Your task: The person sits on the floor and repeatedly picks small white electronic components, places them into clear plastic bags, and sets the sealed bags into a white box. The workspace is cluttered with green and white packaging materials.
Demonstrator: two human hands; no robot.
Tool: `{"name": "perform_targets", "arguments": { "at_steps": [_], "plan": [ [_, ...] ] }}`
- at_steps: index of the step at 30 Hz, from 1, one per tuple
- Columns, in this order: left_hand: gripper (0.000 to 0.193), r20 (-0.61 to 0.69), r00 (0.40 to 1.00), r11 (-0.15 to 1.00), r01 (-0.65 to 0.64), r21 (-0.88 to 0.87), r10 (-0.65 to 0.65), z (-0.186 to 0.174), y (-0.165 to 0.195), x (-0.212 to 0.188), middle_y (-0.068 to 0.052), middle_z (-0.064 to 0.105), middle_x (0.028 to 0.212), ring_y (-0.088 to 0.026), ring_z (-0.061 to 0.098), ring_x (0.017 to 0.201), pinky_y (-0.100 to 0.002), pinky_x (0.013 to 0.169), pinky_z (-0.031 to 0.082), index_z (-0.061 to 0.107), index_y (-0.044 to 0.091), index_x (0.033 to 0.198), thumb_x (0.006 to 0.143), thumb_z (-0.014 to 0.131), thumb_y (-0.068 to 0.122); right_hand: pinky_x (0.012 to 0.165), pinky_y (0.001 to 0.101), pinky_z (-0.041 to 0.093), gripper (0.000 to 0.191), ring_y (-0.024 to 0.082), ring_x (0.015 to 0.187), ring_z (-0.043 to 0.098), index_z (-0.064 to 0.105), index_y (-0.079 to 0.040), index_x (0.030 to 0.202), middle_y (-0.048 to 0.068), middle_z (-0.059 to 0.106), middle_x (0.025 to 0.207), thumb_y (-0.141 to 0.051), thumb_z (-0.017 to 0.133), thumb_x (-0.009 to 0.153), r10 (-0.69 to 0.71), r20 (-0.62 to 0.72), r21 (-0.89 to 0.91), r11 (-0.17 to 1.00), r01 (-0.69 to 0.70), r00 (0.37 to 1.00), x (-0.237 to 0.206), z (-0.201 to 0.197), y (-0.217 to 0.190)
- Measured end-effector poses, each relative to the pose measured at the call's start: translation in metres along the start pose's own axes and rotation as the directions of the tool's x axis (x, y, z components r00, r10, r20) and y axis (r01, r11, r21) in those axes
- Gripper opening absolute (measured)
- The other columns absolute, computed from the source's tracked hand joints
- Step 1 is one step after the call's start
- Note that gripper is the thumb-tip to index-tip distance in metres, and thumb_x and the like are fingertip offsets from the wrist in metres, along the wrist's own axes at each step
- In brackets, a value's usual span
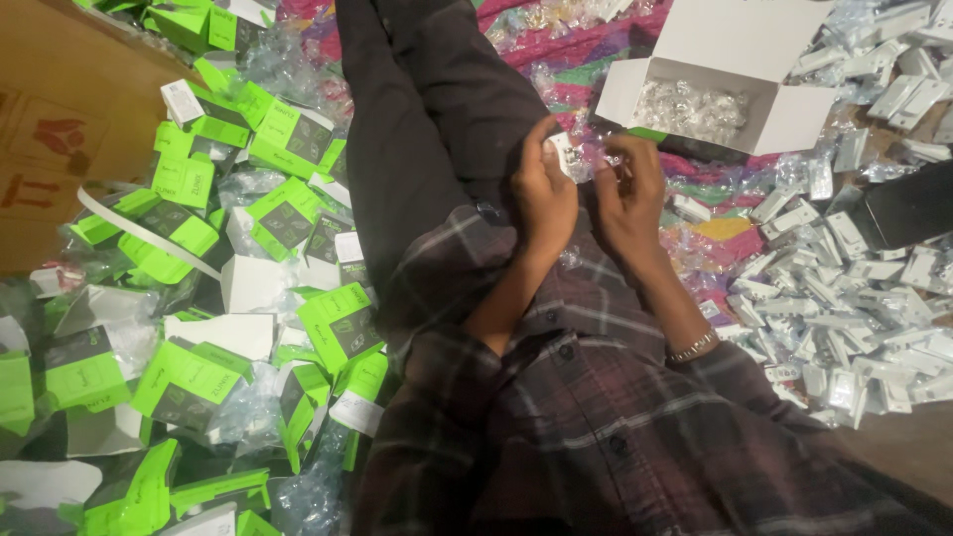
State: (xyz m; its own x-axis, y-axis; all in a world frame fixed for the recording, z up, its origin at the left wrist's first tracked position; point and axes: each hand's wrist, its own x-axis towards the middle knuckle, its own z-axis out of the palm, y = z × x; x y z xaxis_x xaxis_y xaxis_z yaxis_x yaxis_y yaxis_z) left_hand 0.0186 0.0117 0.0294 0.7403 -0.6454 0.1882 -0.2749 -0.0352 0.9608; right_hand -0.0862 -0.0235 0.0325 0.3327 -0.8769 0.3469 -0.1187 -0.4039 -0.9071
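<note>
Fingers of both hands pinching a small white part (562,151), green cartons (288,139) strewn left, patterned cloth (586,50) beneath

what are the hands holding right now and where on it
The left hand pinches a small white piece at its lower edge; the right hand grips crinkled clear plastic wrap beside it. Exact contact is too small to tell.

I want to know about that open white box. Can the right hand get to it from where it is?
Probably yes. The right hand is busy with a small white piece, shared with the left hand, but the white box lies open just beyond it, and nothing but low loose packets lies between.
</note>
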Motion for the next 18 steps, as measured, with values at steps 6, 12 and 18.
{"name": "perform_targets", "arguments": {
  "at_steps": [6, 12, 18],
  "plan": [
    [0.029, 0.095, 0.983, 0.987, -0.152, -0.052, 0.156, -0.003, -0.001, -0.001, -0.018, 0.072, 0.121, -0.03, 0.074, 0.107, -0.037, 0.09, 0.058, 0.061, 0.005, 0.134, 0.108, 0.049, 0.005, 0.066, 0.0244, 0.042, 0.03, 0.011, 0.079, 0.051, 0.072, -0.002, 0.127, 0.006, 0.056, 0.103, -0.006, 0.074, 0.098, 0.144, 0.13, -0.087, 0.987, -0.133, 0.981, -0.001, -0.006, -0.004],
    [0.027, 0.089, 0.986, 0.989, -0.138, -0.048, 0.142, -0.005, 0.001, -0.001, -0.016, 0.074, 0.116, -0.029, 0.074, 0.102, -0.036, 0.09, 0.056, 0.064, 0.005, 0.129, 0.108, 0.048, 0.003, 0.065, 0.0229, 0.043, 0.016, 0.012, 0.083, 0.052, 0.077, 0.001, 0.105, 0.006, 0.051, 0.112, -0.003, 0.078, 0.089, 0.059, 0.085, -0.041, 0.998, -0.056, 0.995, 0.003, -0.004, -0.008],
    [0.026, 0.034, 0.998, 0.999, -0.042, -0.01, 0.043, -0.005, 0.0, 0.001, -0.017, 0.073, 0.111, -0.028, 0.073, 0.103, -0.035, 0.092, 0.055, 0.064, 0.003, 0.126, 0.111, 0.045, 0.012, 0.074, 0.0233, 0.045, 0.011, 0.012, 0.097, 0.054, 0.072, 0.003, 0.094, 0.005, 0.053, 0.108, -0.008, 0.074, 0.095, 0.138, 0.217, 0.297, 0.934, -0.2, 0.966, -0.003, -0.042, -0.016]
  ]
}}
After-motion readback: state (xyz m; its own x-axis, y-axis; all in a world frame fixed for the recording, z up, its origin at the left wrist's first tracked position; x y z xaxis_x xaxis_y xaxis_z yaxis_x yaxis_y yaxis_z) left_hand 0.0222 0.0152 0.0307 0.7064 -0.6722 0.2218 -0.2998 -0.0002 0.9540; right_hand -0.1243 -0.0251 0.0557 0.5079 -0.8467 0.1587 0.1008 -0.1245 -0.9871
